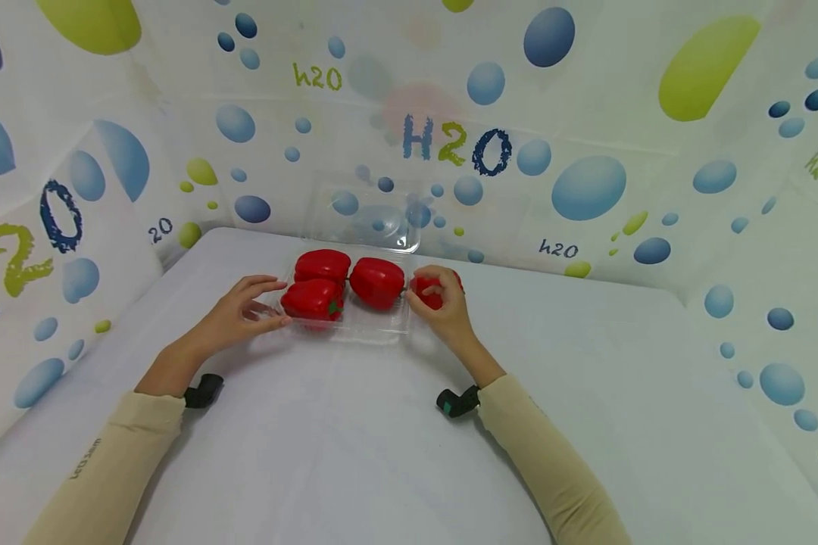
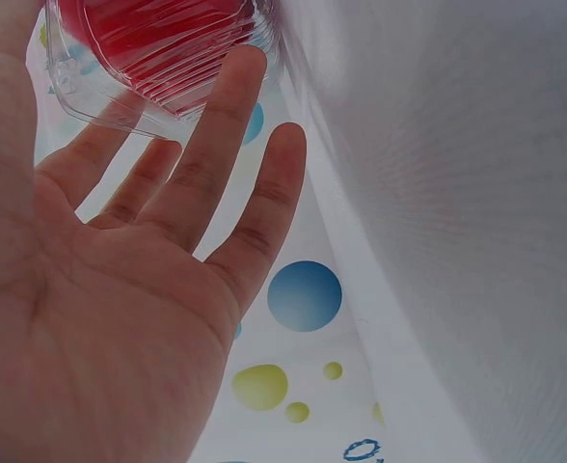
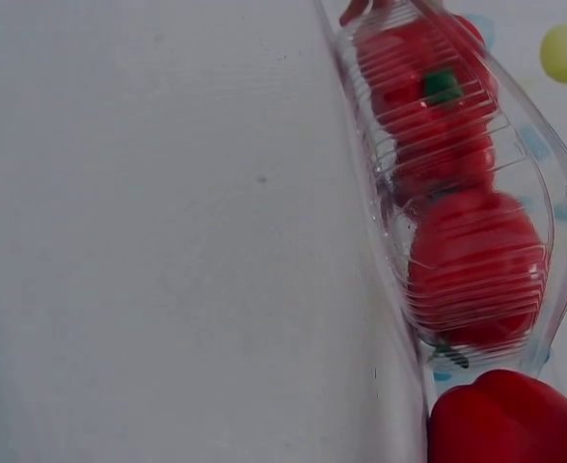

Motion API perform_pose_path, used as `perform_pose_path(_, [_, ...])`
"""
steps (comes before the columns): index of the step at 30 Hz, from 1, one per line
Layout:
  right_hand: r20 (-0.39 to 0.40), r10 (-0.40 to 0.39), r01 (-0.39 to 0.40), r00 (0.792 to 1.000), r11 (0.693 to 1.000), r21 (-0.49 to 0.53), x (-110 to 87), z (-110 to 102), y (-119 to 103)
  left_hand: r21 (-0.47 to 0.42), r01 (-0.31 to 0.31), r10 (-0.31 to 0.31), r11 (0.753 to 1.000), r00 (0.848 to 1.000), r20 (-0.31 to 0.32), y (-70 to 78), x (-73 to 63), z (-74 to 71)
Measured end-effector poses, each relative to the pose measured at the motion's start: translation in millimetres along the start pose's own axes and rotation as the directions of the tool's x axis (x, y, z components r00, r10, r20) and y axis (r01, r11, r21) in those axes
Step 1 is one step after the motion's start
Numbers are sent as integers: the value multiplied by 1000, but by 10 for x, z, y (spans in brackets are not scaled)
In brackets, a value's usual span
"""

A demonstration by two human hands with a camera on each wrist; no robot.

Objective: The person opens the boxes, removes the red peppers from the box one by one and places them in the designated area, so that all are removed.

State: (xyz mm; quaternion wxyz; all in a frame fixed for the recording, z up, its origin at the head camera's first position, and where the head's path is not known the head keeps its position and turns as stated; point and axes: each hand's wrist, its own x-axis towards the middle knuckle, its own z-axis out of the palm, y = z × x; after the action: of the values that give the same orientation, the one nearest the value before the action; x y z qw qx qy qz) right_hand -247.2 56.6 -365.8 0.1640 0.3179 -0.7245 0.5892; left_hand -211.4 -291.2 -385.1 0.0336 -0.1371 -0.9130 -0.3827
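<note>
1. Head: my left hand (image 1: 232, 318) is wide, thumb and fingers parted at the left edge of the clear box (image 1: 375, 333), centre of the frame. The box holds 3 red peppers (image 1: 377, 284); its lid (image 1: 354, 219) stands raised behind. My right hand (image 1: 452, 312) is over the 4th pepper (image 1: 433, 302), just right of the box; I cannot tell whether I grip it.
2. Left wrist: my fingers spread, the box and red inside at the upper left.
3. Right wrist: the box runs down the right side, the 4th pepper outside it, lower right.
</note>
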Motion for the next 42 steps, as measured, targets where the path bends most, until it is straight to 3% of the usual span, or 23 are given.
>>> perform_pose_path(14, [36, -13, 11, 999, 998, 69, 16, 61, 18, -3, -17, 17, 1000, 1000, -6, -3, 20, -18])
perform_pose_path(21, [63, 6, -11, 998, 997, 80, 45, 96, 170, -16, -16, 16, 1000, 1000, -1, 2, 18, -17])
perform_pose_path(27, [92, 49, -50, 995, 999, 18, 78, 135, 406, -18, -22, 22, 1000, 1000, -6, 6, 10, -14])
perform_pose_path(33, [100, 103, -100, 990, 994, -43, 104, 145, 425, -32, -30, 29, 999, 1000, -3, 3, 2, -4])
perform_pose_path(42, [121, 114, -103, 986, 990, -99, 139, 171, 436, -38, -26, 26, 999, 1000, 1, -8, 1, 6])
